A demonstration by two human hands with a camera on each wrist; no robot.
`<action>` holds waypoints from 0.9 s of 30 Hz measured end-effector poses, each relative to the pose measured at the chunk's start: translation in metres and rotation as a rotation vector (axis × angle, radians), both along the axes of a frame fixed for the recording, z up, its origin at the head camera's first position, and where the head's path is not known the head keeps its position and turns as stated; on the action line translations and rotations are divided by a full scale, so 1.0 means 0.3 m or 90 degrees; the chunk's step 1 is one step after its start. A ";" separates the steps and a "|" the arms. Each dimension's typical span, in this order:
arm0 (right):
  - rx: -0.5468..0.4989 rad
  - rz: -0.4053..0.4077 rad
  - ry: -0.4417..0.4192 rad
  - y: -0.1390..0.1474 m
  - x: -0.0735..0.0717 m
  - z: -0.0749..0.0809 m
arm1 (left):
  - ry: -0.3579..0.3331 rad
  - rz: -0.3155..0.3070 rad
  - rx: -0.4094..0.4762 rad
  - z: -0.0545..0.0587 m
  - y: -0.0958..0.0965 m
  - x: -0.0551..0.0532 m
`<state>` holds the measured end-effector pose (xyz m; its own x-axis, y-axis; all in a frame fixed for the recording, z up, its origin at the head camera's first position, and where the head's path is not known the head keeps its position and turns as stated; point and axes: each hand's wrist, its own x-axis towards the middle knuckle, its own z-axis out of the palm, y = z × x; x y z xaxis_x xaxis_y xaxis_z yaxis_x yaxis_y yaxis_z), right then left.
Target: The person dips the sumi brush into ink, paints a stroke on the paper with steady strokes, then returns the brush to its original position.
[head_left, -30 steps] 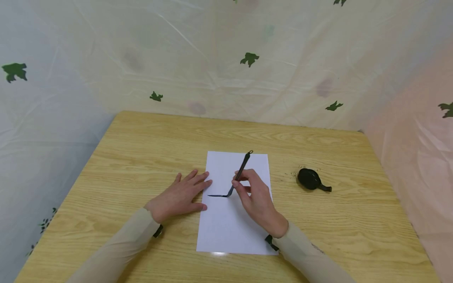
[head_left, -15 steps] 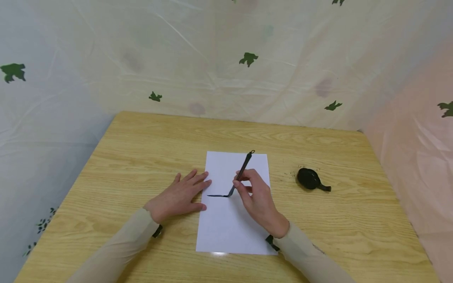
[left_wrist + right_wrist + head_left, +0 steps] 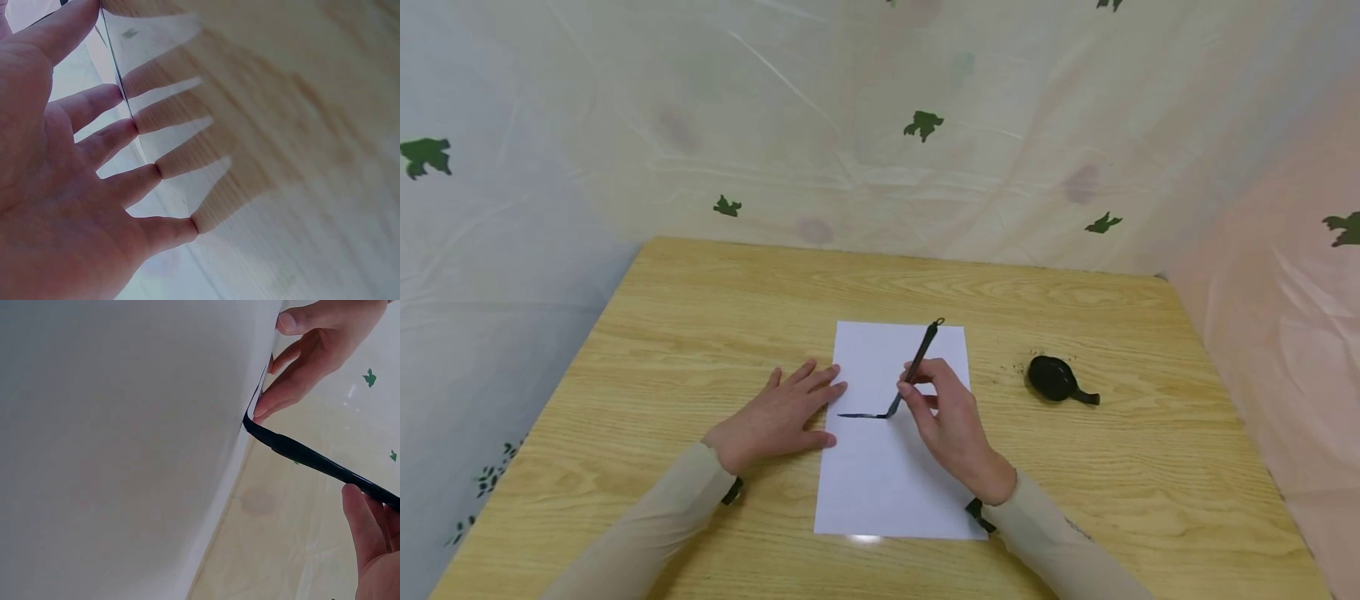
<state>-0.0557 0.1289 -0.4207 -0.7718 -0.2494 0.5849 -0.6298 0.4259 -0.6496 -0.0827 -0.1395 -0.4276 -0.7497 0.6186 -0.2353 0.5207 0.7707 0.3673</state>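
Observation:
My right hand [image 3: 951, 425] pinches a dark ink brush [image 3: 922, 350] between thumb and fingers, its shaft leaning up and to the right. The bent bristle tip touches a white sheet of paper [image 3: 880, 487] at the right end of a thin black line [image 3: 861, 415]. In the right wrist view the brush [image 3: 312, 459] presses its curved tip on the paper [image 3: 125, 456]. With fingers spread, my left hand [image 3: 778, 421] rests across the paper's left edge. The left wrist view shows that hand [image 3: 81, 181] with its fingertips down on the glossy table, which mirrors them.
To the right of the paper, a small black dish with a short handle [image 3: 1052, 379] sits on the wooden table [image 3: 715, 292], with dark specks beside it. Pale curtains with green leaf-like shapes [image 3: 923, 125] hang behind and at both sides.
The right hand and brush have slid slightly to the right, and the black line on the paper has grown a little longer. The left hand stays in place.

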 end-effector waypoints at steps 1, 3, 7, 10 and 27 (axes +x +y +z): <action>-0.001 0.001 0.000 0.001 0.000 -0.001 | 0.000 0.000 0.001 -0.001 0.000 0.000; -0.001 0.001 0.002 0.002 0.001 -0.002 | 0.001 0.000 0.002 -0.003 -0.001 0.001; -0.002 -0.001 0.006 0.006 0.002 -0.005 | 0.001 0.001 0.003 -0.004 -0.001 0.002; -0.002 -0.005 0.008 0.010 0.003 -0.006 | 0.003 -0.001 0.004 -0.004 0.000 0.002; -0.003 -0.025 -0.002 0.027 0.009 -0.006 | 0.001 0.001 0.004 -0.007 -0.002 0.001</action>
<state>-0.0530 0.1369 -0.4225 -0.7828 -0.2160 0.5836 -0.6105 0.4479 -0.6532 -0.0825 -0.1400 -0.4297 -0.7505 0.6191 -0.2311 0.5203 0.7692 0.3710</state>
